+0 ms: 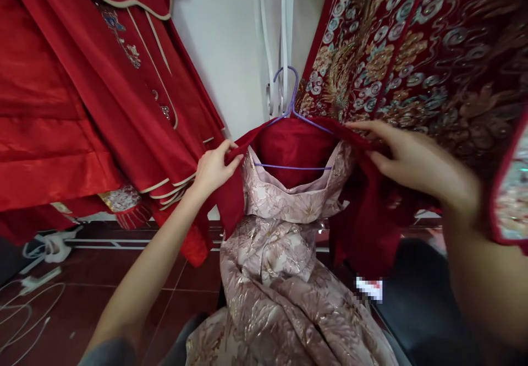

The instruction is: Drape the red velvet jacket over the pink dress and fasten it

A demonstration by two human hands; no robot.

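In the head view a pale pink brocade dress (280, 256) hangs on a purple wire hanger (293, 93). A dark red jacket (284, 148) lies behind the dress neckline and over the hanger's shoulders, its sleeves drooping on both sides. My left hand (217, 165) pinches the jacket's left shoulder between thumb and fingers. Opposite it, my right hand (406, 154) has its thumb and forefinger at the jacket's right shoulder edge, partly blurred. The dress skirt spreads down toward my lap.
Red embroidered garments (140, 63) hang at the left, and a heavily beaded dark red gown (383, 52) at the right. White cords and a power strip (40, 280) lie on the tiled floor (165, 305). A black surface (429, 300) stands at lower right.
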